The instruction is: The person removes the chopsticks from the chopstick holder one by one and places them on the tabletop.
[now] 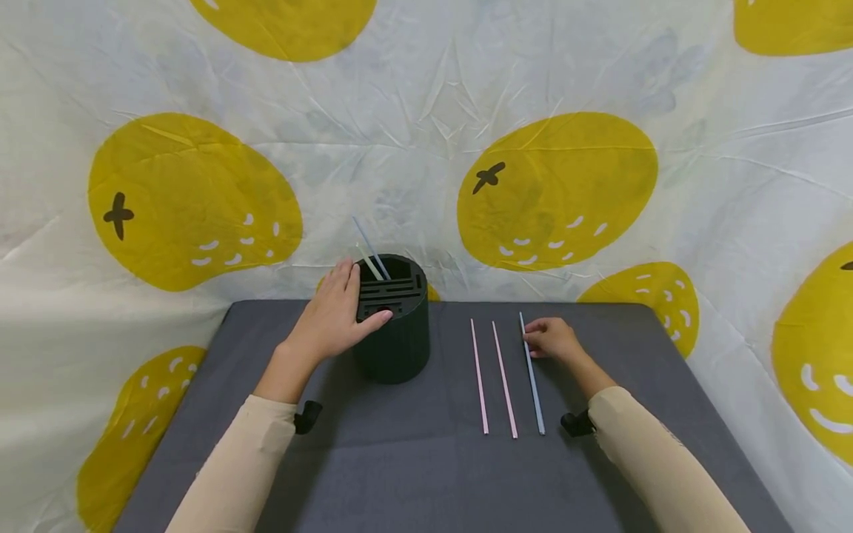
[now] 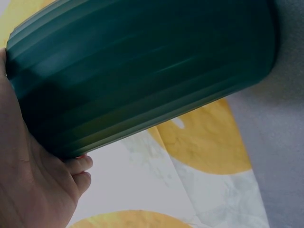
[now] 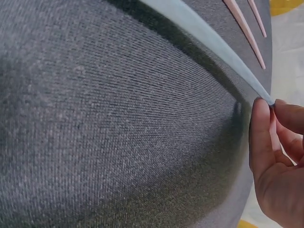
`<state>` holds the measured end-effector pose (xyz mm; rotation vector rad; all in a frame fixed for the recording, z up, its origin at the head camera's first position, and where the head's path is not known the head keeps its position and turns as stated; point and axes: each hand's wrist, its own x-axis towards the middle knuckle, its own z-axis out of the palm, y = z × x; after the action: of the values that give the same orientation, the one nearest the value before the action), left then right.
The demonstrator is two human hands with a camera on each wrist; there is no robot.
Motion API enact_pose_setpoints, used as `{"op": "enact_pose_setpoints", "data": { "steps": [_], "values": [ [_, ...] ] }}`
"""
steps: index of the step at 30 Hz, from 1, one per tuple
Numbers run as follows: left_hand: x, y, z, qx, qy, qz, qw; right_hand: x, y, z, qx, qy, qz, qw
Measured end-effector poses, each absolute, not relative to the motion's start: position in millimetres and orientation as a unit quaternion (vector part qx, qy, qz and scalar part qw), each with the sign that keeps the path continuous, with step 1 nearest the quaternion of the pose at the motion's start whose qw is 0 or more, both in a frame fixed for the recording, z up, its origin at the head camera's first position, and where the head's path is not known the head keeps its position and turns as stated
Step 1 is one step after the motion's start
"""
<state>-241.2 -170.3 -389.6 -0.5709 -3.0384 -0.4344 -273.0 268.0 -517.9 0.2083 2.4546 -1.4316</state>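
In the head view my left hand (image 1: 333, 314) lies on the left rim of a dark green ribbed utensil holder (image 1: 393, 355), fingers extended and thumb across its near edge. The holder has a slotted top; a blue chopstick (image 1: 370, 246) and a pale green chopstick (image 1: 369, 262) lean in its rear opening. To the right, my right hand (image 1: 553, 339) pinches another blue chopstick (image 1: 533, 385) near its far end, between thumb and fingertips. The right wrist view shows this blue chopstick (image 3: 209, 42) slanting over the cloth, its thin end at the fingertips.
Two pink chopsticks (image 1: 480, 377) lie side by side left of the blue one. Dark grey cloth (image 1: 413, 466) covers the table. Behind it hangs a white curtain (image 1: 413, 178) with large yellow fruit prints, close to the holder at the table's back edge.
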Motion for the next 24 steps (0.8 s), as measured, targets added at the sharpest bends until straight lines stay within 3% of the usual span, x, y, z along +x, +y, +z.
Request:
{"op": "enact_pose_setpoints", "data": {
  "steps": [24],
  "values": [
    [-241.8, -170.6, -386.2, -0.179, -0.974, -0.139, -0.002, -277.8, 257.6, -523.7, 0.094, 0.883, -0.441, 0.128]
  ]
}}
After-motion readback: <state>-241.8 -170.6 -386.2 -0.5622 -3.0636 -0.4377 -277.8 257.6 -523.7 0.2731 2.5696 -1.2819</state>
